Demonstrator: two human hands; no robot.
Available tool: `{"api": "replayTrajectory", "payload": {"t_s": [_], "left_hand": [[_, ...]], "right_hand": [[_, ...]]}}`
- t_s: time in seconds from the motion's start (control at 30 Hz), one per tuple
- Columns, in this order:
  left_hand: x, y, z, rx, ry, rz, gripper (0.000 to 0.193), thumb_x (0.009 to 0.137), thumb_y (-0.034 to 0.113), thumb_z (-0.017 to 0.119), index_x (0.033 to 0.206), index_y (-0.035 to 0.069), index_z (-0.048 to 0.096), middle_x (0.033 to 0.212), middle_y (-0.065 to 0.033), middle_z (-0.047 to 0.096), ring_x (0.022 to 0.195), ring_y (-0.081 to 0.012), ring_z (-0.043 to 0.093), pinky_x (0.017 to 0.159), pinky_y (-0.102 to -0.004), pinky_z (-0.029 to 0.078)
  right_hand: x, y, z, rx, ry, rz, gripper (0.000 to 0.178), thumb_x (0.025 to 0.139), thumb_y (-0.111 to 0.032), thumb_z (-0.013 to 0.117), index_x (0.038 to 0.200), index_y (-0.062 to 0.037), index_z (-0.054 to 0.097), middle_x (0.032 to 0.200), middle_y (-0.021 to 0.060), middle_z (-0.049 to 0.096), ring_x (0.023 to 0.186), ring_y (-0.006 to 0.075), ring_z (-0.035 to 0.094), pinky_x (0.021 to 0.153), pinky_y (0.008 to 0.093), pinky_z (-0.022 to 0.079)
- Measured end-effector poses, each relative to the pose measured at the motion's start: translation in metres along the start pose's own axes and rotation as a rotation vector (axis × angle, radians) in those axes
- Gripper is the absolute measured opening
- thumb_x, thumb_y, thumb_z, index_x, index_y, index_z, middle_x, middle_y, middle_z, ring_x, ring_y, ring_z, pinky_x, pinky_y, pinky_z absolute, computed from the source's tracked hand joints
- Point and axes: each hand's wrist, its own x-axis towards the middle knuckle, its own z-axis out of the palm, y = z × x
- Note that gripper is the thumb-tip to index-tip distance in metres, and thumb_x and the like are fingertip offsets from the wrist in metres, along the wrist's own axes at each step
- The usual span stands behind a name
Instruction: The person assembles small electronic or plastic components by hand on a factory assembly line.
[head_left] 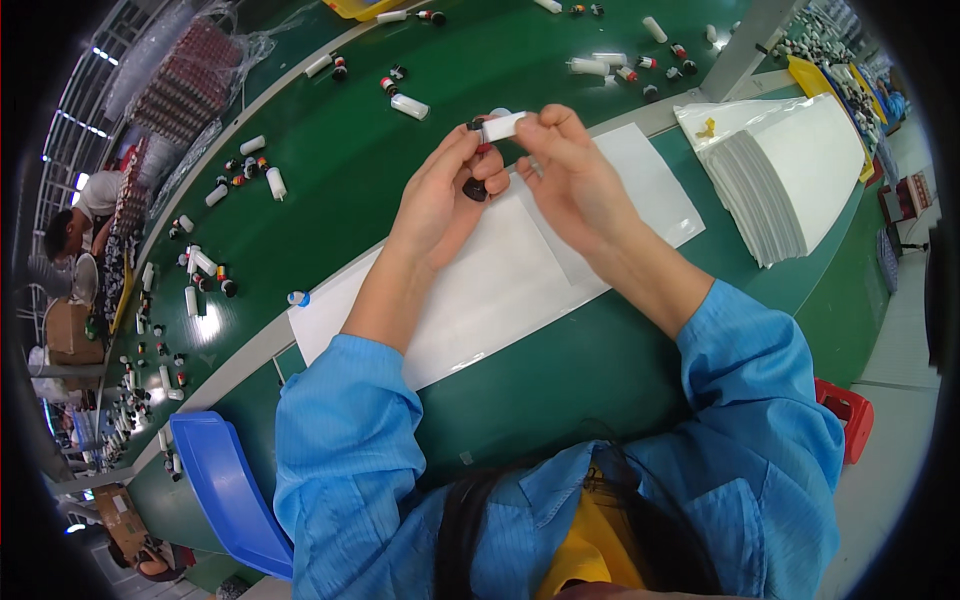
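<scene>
Over the white sheets, both my hands meet at a small white plastic cylinder (503,126). My right hand (580,180) pinches its right end between thumb and fingers. Closed around a small part with black and red showing, my left hand (440,195) holds it against the cylinder's left end; whether the two are joined I cannot tell. A round black cap-like piece (475,189) also sits in the left fingers. Beneath my hands lie white sheets (480,290) on the green table, apparently paper or plastic film.
Beyond the sheets, a curved green belt (330,160) carries scattered white cylinders (409,106) and small black-red parts. A stack of white sheets (770,180) stands at right. A blue tray (225,490) is at lower left, a red stool (845,420) at right. Other people work at far left.
</scene>
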Motion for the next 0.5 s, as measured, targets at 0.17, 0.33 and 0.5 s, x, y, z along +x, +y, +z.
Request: {"api": "replayTrajectory", "payload": {"t_s": [0.17,0.33,0.5], "left_hand": [[-0.007,0.001,0.007,0.071,-0.062,0.065,0.024,0.09,0.009,0.035,0.11,0.001,0.045,0.07,0.0008,0.037,0.067,-0.0102,0.035,0.064,-0.0252,0.033],[-0.006,-0.005,0.01,0.212,-0.004,0.17,0.031,0.095,0.025,0.036,0.111,0.001,0.047,0.066,0.0027,0.033,0.064,-0.0088,0.032,0.062,-0.023,0.031],[-0.001,-0.011,0.01,0.311,-0.035,0.214,0.039,0.096,0.033,0.033,0.111,0.001,0.048,0.062,0.0037,0.03,0.061,-0.0092,0.031,0.064,-0.0233,0.032]], "right_hand": [[-0.003,0.009,0.008,-0.019,-0.018,0.002,0.026,0.078,-0.011,0.064,0.088,-0.01,0.04,0.082,0.0026,0.055,0.072,0.0123,0.05,0.061,0.0262,0.043],[-0.002,0.009,0.006,-0.034,-0.046,0.016,0.026,0.078,-0.01,0.064,0.088,-0.0087,0.04,0.079,0.0034,0.056,0.069,0.0126,0.054,0.059,0.0254,0.046],[0.002,0.001,0.001,-0.16,-0.061,-0.017,0.027,0.077,-0.01,0.065,0.091,-0.0069,0.042,0.084,0.0049,0.059,0.081,0.0125,0.056,0.069,0.0273,0.046]]}}
